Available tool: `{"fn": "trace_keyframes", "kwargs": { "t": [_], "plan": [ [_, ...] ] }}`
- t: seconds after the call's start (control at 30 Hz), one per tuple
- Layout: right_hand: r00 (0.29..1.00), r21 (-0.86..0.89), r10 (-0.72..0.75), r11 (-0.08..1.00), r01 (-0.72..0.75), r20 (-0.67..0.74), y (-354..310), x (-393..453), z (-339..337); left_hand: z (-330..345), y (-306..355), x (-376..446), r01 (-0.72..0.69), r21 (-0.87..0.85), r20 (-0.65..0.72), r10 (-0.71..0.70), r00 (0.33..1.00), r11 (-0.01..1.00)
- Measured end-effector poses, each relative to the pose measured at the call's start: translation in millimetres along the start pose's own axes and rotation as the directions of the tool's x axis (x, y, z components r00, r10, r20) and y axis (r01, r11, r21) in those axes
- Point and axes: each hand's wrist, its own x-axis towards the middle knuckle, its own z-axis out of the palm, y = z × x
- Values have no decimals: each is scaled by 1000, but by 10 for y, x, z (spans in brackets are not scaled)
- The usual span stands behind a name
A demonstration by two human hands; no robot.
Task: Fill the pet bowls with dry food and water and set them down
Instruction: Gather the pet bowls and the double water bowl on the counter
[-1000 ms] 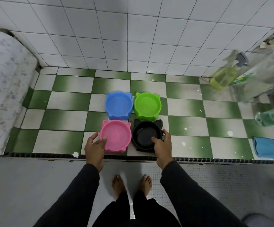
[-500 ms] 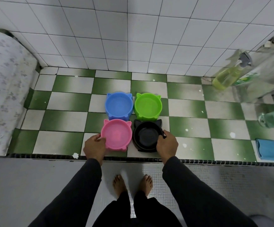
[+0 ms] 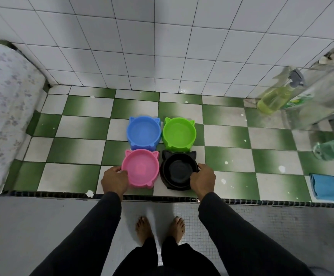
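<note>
Several cat-eared pet bowls stand in a square on a green-and-white checkered tile counter (image 3: 78,174). The blue bowl (image 3: 143,131) and green bowl (image 3: 179,133) are at the back; both seem to hold clear water. In front, my left hand (image 3: 114,179) grips the near-left rim of the pink bowl (image 3: 140,169). My right hand (image 3: 202,179) grips the near-right rim of the black bowl (image 3: 177,170). The pink and black bowls look empty and sit on the counter.
A yellow-green spray bottle (image 3: 275,94) and clear plastic bottles (image 3: 331,148) lie at the right. A blue cloth (image 3: 330,187) is at the counter's right front edge. A floral-covered bulk (image 3: 4,108) fills the left. White wall tiles stand behind; my bare feet are below.
My fingers have curled tighter round the pink and black bowls' rims. The bowls stay in place; the view has shifted only slightly.
</note>
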Motion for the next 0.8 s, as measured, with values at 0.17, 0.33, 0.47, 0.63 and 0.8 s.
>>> {"fn": "trace_keyframes", "kwargs": {
  "t": [0.17, 0.33, 0.47, 0.63, 0.8],
  "plan": [
    [994, -102, -26, 994, 37, 107, -42, -29, -65, 5, 74, -90, -116, 219, 63, 104, 993, 969],
    [973, -254, -87, 957, 141, 212, -82, -74, -136, -49, 160, -115, -165, 450, 154, 106, 982, 878],
    [939, -364, -151, 893, 263, 308, -157, -77, -251, -176, 265, -109, -247, 534, 248, 130, 960, 809],
    [874, -553, -271, 689, 468, 403, -423, -6, -461, -408, 525, -152, -383, 651, 327, 213, 921, 655],
    [818, -581, -340, 579, 571, 465, -759, 48, -598, -628, 816, -285, -419, 689, 349, 236, 907, 592]
  ]
}}
